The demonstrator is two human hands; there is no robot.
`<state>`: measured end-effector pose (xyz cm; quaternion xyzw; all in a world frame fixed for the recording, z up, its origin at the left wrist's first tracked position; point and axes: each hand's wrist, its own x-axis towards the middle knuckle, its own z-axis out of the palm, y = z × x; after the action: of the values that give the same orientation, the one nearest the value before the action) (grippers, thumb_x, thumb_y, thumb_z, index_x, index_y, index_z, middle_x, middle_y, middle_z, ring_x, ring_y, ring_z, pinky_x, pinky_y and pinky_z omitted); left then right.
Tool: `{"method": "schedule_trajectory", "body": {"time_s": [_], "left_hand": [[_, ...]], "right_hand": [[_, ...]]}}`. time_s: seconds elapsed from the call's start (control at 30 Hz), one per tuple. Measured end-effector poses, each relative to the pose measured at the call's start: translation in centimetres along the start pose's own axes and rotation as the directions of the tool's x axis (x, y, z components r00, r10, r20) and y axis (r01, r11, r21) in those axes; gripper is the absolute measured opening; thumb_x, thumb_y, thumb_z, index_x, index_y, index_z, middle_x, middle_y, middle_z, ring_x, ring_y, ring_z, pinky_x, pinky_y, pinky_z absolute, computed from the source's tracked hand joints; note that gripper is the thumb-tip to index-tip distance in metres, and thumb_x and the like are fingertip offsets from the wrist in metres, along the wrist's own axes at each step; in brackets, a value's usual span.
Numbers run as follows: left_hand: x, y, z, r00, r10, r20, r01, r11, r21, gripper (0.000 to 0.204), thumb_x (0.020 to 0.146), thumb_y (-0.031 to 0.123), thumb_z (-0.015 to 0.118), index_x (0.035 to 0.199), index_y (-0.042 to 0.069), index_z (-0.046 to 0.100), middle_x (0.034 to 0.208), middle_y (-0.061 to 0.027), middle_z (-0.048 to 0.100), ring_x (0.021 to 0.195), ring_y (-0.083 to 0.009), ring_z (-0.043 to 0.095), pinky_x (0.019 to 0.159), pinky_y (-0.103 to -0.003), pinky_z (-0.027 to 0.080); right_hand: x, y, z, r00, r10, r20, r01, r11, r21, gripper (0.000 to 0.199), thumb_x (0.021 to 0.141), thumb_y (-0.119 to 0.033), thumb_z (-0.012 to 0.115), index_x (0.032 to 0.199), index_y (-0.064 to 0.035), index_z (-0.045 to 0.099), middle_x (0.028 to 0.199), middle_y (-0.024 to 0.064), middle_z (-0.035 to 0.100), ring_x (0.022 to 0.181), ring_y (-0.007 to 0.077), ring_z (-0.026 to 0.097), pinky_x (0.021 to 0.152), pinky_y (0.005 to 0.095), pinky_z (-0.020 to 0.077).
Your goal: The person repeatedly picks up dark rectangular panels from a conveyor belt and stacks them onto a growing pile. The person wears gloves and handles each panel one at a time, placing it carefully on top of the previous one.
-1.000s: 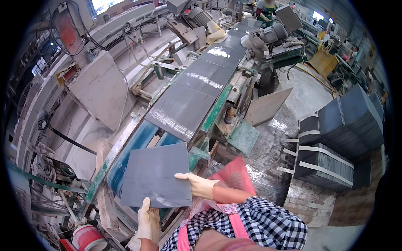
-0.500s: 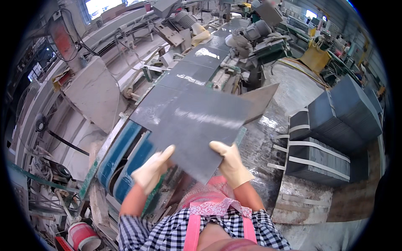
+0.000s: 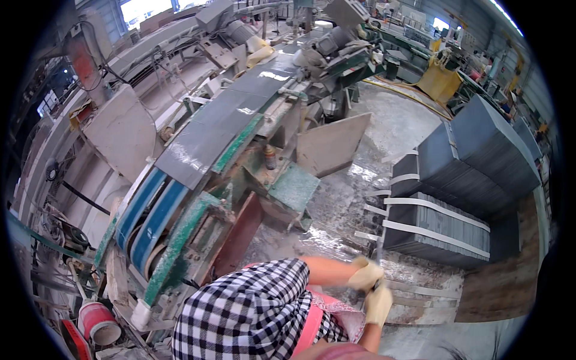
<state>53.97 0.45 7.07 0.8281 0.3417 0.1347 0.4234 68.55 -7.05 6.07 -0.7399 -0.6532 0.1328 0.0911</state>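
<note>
Your left hand (image 3: 364, 275) and right hand (image 3: 378, 306) together near strapped slab stack (image 3: 438, 225); can't tell what they grip; best keep both clear of its edges

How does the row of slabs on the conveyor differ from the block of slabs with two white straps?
The row lies spread in a line; the block is packed tightly together. The row shows broad faces; the block mostly thin edges. White straps cross the block, none the row. Both look grey.

Shiny grey floor (image 3: 339, 219); bright window (image 3: 143, 11); strip light (image 3: 506, 14) overhead
</note>
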Motion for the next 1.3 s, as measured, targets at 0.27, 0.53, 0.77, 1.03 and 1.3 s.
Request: {"method": "schedule_trajectory", "body": {"time_s": [0.27,0.53,0.77,1.03,1.3], "left_hand": [[6.5,5.8,8.4,0.855,0.339,0.393,-0.294,0.94,-0.172,0.029,0.075,0.017,0.064,0.102,0.009,0.072,0.102,-0.0153,0.07,0.096,-0.03,0.068,0.081,-0.039,0.054],[13.8,18.1,3.5,0.727,0.098,0.679,0.649,0.224,-0.727,0.034,0.094,-0.002,0.047,0.126,-0.006,0.054,0.121,-0.014,0.064,0.109,-0.0226,0.063,0.094,-0.034,0.05],[28.3,14.0,-3.6,0.918,0.174,0.355,0.292,0.308,-0.905,0.031,0.094,-0.006,0.044,0.122,-0.007,0.058,0.119,-0.0151,0.065,0.107,-0.0224,0.065,0.094,-0.031,0.051],[39.6,10.5,-7.4,0.964,0.265,-0.004,-0.224,0.806,-0.548,0.025,0.095,-0.004,0.048,0.111,-0.007,0.066,0.111,-0.0178,0.069,0.104,-0.0237,0.067,0.092,-0.032,0.051],[52.3,10.3,-6.8,0.981,0.073,0.177,0.12,0.487,-0.865,0.031,0.101,0.008,0.05,0.127,-0.009,0.051,0.128,-0.016,0.059,0.115,-0.0239,0.06,0.1,-0.033,0.051]], "right_hand": [[-10.6,8.9,-3.3,0.947,0.32,0.012,-0.32,0.946,0.046,0.028,0.09,-0.02,0.061,0.111,-0.0028,0.064,0.098,0.0209,0.066,0.092,0.0381,0.063,0.08,0.0471,0.0482],[-13.6,10.1,-15.9,0.581,0.803,-0.134,-0.2,0.301,0.932,0.049,0.097,-0.029,0.059,0.135,0.0022,0.054,0.141,0.0123,0.053,0.135,0.0215,0.044,0.113,0.0346,0.031],[-2.6,21.1,-5.5,0.436,0.85,0.296,0.357,-0.466,0.81,0.057,0.1,-0.038,0.056,0.142,-0.0005,0.045,0.142,0.0123,0.052,0.134,0.0235,0.046,0.113,0.0346,0.0343],[18.5,17.4,-19.6,0.688,0.716,-0.12,0.358,-0.191,0.914,0.045,0.098,-0.016,0.057,0.138,0.0014,0.047,0.133,0.0121,0.056,0.122,0.0208,0.055,0.102,0.0316,0.0446],[28.3,26.5,-24.1,0.759,0.649,-0.052,0.394,-0.394,0.831,0.038,0.1,-0.014,0.053,0.135,0.0028,0.049,0.131,0.0114,0.057,0.119,0.0198,0.057,0.102,0.0321,0.0452]]}}
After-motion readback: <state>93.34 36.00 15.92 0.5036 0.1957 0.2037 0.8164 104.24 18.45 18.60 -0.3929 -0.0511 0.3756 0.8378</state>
